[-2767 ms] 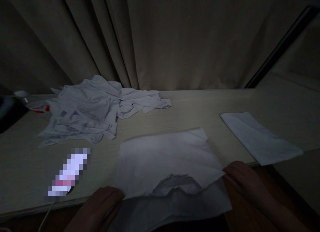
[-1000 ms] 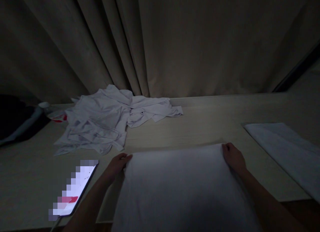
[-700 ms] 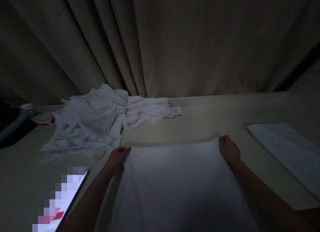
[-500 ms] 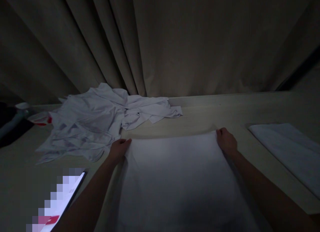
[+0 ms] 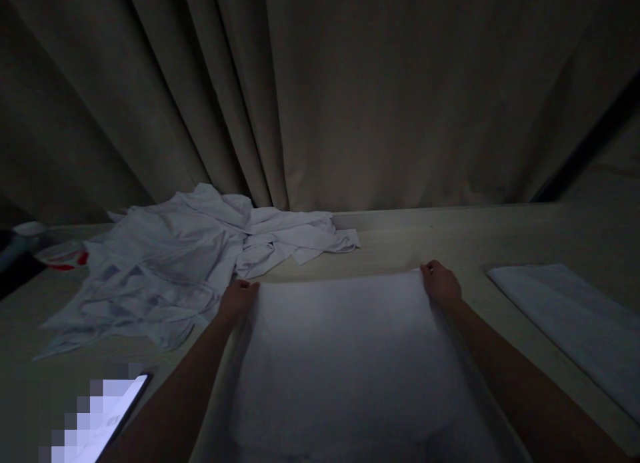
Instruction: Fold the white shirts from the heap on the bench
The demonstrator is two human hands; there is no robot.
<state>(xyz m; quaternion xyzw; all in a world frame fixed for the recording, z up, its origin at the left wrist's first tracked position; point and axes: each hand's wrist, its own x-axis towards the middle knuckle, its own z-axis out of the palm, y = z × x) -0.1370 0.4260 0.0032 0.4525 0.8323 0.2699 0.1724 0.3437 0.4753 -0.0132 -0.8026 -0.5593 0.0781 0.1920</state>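
A white garment (image 5: 345, 356) lies spread flat on the pale wooden table (image 5: 450, 240) right in front of me. My left hand (image 5: 237, 301) grips its far left corner, fingers closed on the cloth. At the far right corner my right hand (image 5: 441, 284) pinches the edge the same way. Both forearms run along the sides of the cloth. The scene is dim.
A crumpled heap of white clothes (image 5: 170, 263) lies at the back left. A folded white garment (image 5: 575, 323) rests at the right. A lit phone (image 5: 95, 420) sits at the near left, and a dark object with a red-and-white item (image 5: 55, 256) at the far left. Curtains (image 5: 350, 96) hang behind.
Both hands carried the cloth's near edge up and away from me, folding it over and laying it flat farther back on the table. The camera tipped down a little.
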